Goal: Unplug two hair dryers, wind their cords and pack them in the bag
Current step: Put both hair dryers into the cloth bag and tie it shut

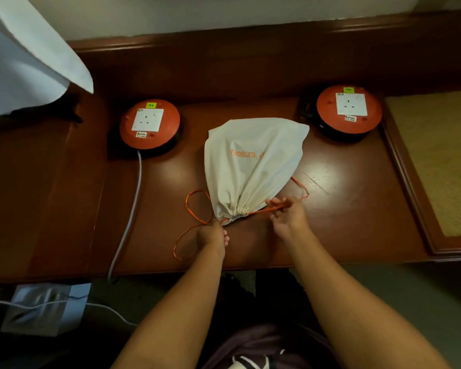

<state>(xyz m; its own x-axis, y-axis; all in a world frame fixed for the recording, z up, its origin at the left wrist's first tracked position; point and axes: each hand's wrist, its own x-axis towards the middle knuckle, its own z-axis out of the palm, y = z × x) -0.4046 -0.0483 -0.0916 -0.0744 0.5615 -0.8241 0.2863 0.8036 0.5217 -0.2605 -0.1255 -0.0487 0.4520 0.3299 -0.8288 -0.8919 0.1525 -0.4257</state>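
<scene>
A cream drawstring bag (253, 166) with orange lettering lies bulging on the wooden desk (343, 209), its mouth gathered tight toward me. No hair dryer shows; whatever fills the bag is hidden. My left hand (212, 235) grips the cinched neck and the orange drawstring (190, 209), which loops to the left. My right hand (288, 213) pinches the other run of orange cord and holds it out taut to the right of the neck.
Two round orange extension reels, one at left (149, 123) and one at right (349, 107), sit behind the bag with bare sockets. A grey cable (133, 206) runs from the left reel over the desk's front edge. White cloth (24, 62) hangs at top left.
</scene>
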